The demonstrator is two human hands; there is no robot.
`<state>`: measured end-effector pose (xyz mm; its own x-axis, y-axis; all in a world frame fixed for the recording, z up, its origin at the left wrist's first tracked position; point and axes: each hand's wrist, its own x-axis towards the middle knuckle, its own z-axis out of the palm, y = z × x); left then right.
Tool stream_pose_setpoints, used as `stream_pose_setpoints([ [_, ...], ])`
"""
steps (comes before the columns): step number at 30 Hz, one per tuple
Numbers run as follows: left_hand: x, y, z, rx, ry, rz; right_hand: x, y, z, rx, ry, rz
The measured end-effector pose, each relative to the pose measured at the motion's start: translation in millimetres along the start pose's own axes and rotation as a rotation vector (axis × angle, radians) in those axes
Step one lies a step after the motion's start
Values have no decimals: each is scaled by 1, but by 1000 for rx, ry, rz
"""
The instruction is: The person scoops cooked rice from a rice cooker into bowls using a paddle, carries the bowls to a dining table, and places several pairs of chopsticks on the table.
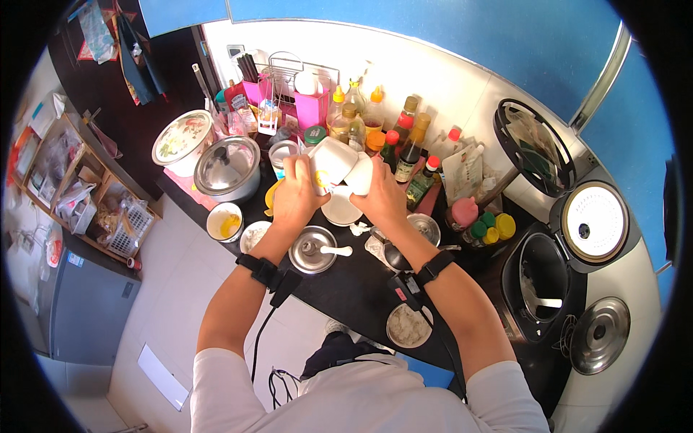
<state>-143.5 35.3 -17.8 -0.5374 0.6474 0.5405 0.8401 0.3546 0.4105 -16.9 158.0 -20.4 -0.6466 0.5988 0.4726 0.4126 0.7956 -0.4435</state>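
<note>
My left hand point(298, 187) grips a white plastic container point(331, 162) with a printed side, tilted over the counter. In my right hand point(381, 192) is a smaller white cup or lid point(359, 174), which meets the container's edge. Just below both sits a white bowl point(342, 208); my hands partly hide it. Nearer me stand a steel bowl point(312, 262) with a white spoon point(337, 250) and a bowl of white powder point(254, 237). Left of these is a bowl with egg-like yellow liquid point(224, 222). What is inside the held container cannot be seen.
Sauce bottles point(407, 162) line the wall behind my hands. A lidded steel pot point(227, 168) and a floral lidded pot point(184, 139) stand at the left. To the right are an open rice cooker point(541, 281), spice jars point(490, 230) and a bowl of pale food point(410, 326) near the counter edge.
</note>
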Motion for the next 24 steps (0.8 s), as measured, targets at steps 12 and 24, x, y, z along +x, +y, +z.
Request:
stream_pose_setpoints([
  [12, 6, -16, 8, -148, 209, -83, -7, 13, 6, 201, -34, 32],
  [24, -56, 7, -37, -1345, -369, -691, -158, 59, 27, 253, -656, 32],
])
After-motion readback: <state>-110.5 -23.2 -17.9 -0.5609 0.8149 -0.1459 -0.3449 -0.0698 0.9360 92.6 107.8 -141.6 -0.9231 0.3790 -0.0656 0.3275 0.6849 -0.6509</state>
